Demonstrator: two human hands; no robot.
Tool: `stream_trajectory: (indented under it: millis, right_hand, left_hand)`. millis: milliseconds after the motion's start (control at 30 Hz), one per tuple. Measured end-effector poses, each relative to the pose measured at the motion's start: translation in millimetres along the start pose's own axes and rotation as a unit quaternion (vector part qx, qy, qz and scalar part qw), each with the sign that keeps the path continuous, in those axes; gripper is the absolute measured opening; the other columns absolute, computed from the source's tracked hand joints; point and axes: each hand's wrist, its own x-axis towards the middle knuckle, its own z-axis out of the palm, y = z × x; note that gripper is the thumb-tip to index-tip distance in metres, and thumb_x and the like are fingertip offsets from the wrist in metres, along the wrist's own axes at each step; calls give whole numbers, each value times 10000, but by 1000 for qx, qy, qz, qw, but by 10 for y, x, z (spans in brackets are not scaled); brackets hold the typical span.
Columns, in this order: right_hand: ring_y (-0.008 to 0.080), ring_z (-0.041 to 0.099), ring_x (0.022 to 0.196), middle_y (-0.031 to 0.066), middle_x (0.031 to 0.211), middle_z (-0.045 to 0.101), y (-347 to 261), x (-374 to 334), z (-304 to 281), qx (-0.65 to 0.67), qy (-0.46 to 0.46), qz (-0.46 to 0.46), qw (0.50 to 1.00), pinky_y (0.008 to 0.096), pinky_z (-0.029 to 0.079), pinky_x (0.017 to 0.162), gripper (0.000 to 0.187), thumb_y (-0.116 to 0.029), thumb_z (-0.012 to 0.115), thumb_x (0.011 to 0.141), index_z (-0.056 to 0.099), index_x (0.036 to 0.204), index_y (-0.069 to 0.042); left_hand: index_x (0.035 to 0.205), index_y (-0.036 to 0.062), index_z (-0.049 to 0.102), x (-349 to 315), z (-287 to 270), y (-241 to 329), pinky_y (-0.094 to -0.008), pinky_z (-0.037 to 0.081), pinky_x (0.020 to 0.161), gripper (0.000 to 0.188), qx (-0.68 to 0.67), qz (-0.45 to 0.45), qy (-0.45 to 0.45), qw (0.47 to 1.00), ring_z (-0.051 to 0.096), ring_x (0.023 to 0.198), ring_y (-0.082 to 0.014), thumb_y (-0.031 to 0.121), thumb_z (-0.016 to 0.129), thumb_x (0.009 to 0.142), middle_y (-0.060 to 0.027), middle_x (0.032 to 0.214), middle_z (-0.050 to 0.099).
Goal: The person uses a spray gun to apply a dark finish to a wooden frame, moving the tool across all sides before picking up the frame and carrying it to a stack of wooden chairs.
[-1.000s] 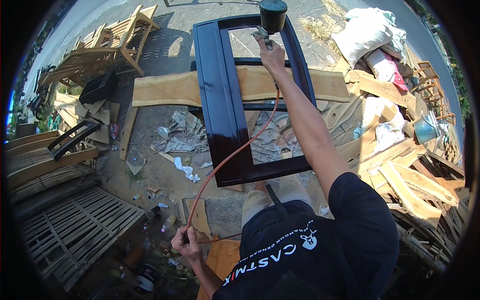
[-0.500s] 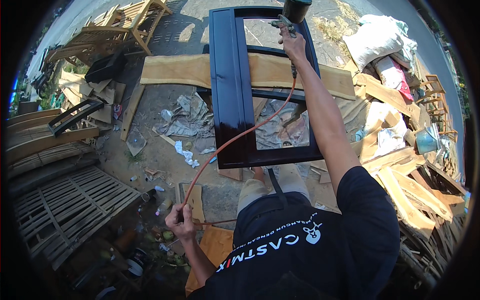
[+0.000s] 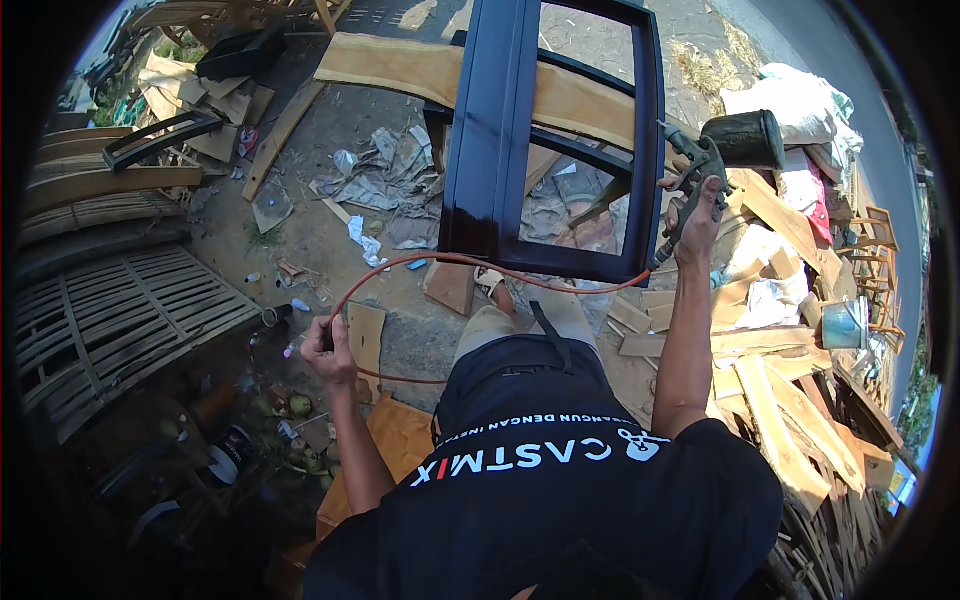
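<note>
A dark glossy wooden frame (image 3: 488, 140) with a wide panel on its left and two openings rests across a pale plank (image 3: 400, 68). Just off its right edge, my right hand (image 3: 697, 225) grips a spray gun (image 3: 690, 160) by the handle. The gun lies tilted, its dark paint cup (image 3: 745, 139) pointing right. From its base an orange air hose (image 3: 480, 258) loops leftward past the frame's near edge. My left hand (image 3: 330, 350), at lower left, is closed around that hose, well apart from the frame.
Crumpled, paint-stained sheets (image 3: 385, 180) lie on the ground under and beside the frame. Wood offcuts (image 3: 780, 430), white sacks (image 3: 790, 105) and a blue-grey bucket (image 3: 845, 325) fill the right side. A slatted bamboo bench (image 3: 130, 330) stands at left, an orange-brown board (image 3: 390, 445) near my left arm.
My right hand has brought the spray gun from the frame's far end nearer to me, off its right edge, and tipped it sideways. My left hand keeps its hold on the hose.
</note>
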Motion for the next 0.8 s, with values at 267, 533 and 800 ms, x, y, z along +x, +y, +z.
stream_trajectory:
  millis: [267, 533, 800]
  right_hand:
    - [85, 429, 475, 83, 893, 685, -184, -936, -1055, -19, 108, 19, 994, 235, 315, 426, 803, -723, 398, 1011, 592, 1275, 10]
    - [92, 438, 454, 77, 873, 700, 136, -1386, -2253, -74, 351, -25, 933, 247, 332, 436, 657, -610, 577, 999, 649, 1194, 14]
    - [112, 490, 492, 56, 766, 672, 835, -1738, -3211, -133, 474, -20, 870, 289, 370, 445, 592, -583, 639, 978, 703, 1039, 3]
  left_hand:
    - [709, 22, 534, -964, 358, -686, -339, 329, 478, 318, 175, -1, -128, 976, 417, 474, -142, 182, 669, 948, -45, 553, 450]
    - [1034, 28, 704, -1779, 1386, -1550, -461, 540, 760, 246, 239, -84, -376, 891, 703, 857, -389, 259, 681, 952, -192, 800, 682]
    - [1270, 42, 646, -2135, 2642, -611, -459, 531, 919, 327, 115, 83, -457, 878, 665, 1083, -378, 156, 647, 963, -204, 1166, 666]
